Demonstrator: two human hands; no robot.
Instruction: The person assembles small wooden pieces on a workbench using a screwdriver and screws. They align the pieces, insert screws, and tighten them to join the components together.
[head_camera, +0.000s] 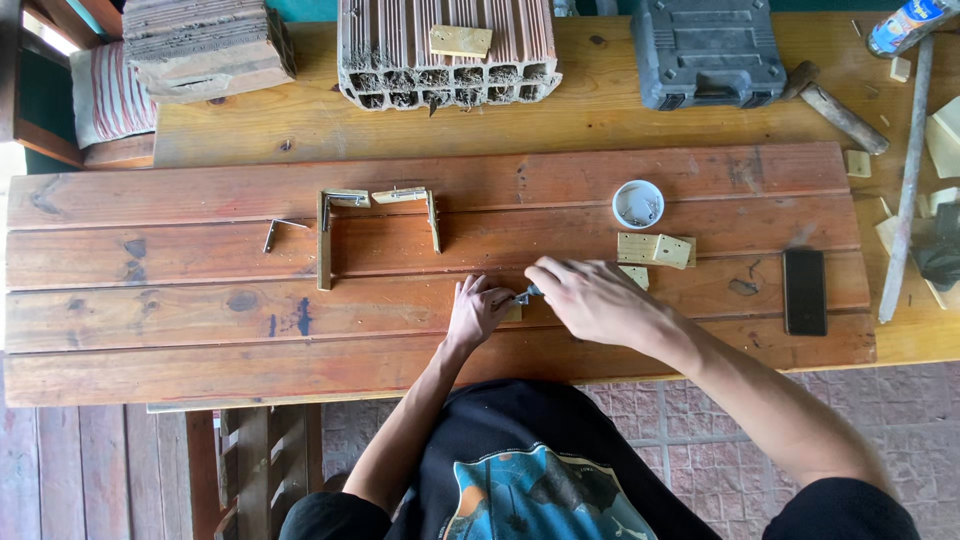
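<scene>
Fingers of both hands meet over the wide plank panel (200, 330): right hand (590, 297) pinches a small metal bracket (527, 294), left hand (477, 310) presses closed on a little wood block (513, 313) near the panel's front edge.

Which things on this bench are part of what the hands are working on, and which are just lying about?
In use:
left hand pressing a small pale wooden block
right hand pinching a small grey metal piece
nearby small round white tub and pale square wooden blocks

Lying about:
black flat phone
dark grey plastic tool case
hollow red clay brick
wooden-handled hammer
</scene>
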